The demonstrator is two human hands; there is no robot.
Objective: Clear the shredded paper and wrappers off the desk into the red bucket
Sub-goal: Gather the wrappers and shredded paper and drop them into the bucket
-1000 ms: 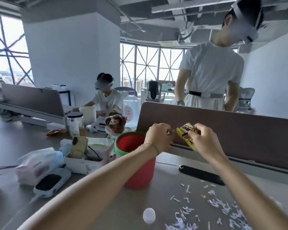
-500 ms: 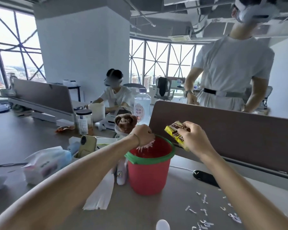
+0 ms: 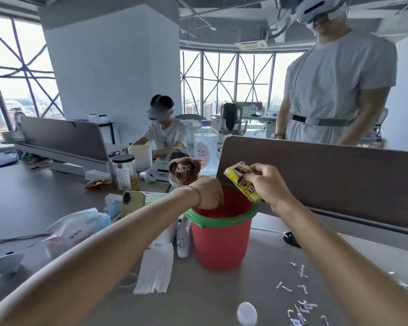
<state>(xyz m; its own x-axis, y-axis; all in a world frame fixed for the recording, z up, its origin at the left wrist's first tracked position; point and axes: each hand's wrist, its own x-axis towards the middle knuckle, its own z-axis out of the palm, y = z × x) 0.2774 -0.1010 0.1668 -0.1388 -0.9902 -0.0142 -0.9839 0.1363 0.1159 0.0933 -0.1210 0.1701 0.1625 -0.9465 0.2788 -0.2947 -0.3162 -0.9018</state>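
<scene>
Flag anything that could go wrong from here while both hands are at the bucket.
1. The right hand pinches the yellow wrapper above the red bucket's far rim; released there, it might fall behind the bucket.
2. The left hand dips into the bucket over its near rim; pulling out carelessly could tip the bucket.
3. Shredded paper still litters the desk; an arm sweep could scatter it.

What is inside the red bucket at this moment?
The left hand dips its fingers into the red bucket. Only the red inner wall shows; the bottom and any contents are hidden by the rim.
</scene>
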